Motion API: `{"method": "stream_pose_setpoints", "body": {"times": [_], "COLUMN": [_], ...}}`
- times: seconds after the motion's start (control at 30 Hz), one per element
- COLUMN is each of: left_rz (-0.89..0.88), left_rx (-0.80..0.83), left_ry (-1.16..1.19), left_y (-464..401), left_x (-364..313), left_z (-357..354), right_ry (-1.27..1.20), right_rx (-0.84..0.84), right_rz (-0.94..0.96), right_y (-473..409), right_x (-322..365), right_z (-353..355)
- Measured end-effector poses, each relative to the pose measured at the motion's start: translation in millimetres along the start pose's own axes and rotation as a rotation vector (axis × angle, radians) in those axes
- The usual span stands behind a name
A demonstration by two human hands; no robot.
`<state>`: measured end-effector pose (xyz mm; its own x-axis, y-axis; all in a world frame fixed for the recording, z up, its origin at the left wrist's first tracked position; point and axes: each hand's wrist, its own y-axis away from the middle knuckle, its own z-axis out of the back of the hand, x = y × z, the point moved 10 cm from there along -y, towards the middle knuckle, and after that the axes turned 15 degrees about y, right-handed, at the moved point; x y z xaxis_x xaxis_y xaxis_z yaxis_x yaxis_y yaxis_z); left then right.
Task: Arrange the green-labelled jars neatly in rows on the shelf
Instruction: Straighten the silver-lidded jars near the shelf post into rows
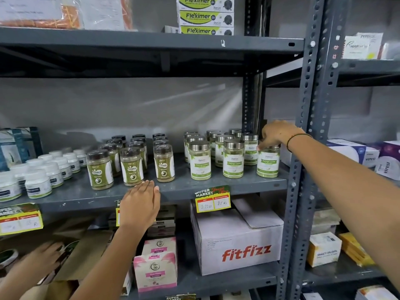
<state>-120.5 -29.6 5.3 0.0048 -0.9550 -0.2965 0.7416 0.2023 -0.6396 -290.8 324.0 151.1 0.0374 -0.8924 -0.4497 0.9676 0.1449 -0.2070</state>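
We take the grey shelf (pixel 216 187) as our landmark. At its far left stand white tubs (pixel 37 182), then brown-capped jars (pixel 99 169) in rows. Our left hand (pixel 139 204) lies flat at its front edge before these, fingers together, holding nothing. Right of them the green-labelled jars (pixel 200 162) with silver lids stand in rows. At the shelf's right end our right hand (pixel 275 134) pinches the lid of the end jar (pixel 268 162) from above.

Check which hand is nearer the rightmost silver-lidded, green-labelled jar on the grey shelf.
Right. The right hand is on the rightmost silver-lidded, green-labelled jar, fingers over its lid. The left hand is well to its left, at the shelf edge.
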Motion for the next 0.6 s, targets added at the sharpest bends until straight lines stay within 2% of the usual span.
{"method": "stream_pose_setpoints", "body": {"times": [0.23, 0.6], "left_rz": [0.001, 0.013], "left_rx": [-0.001, 0.01], "left_ry": [0.011, 0.032], "left_y": [0.6, 0.5], "left_x": [0.0, -0.9], "left_z": [0.1, 1.5], "right_ry": [-0.195, -0.301], "right_rx": [-0.018, -0.031], "right_rz": [0.102, 0.113], "right_y": [-6.9, -4.8], "right_x": [11.1, 10.2], "right_z": [-3.4, -6.0]}}
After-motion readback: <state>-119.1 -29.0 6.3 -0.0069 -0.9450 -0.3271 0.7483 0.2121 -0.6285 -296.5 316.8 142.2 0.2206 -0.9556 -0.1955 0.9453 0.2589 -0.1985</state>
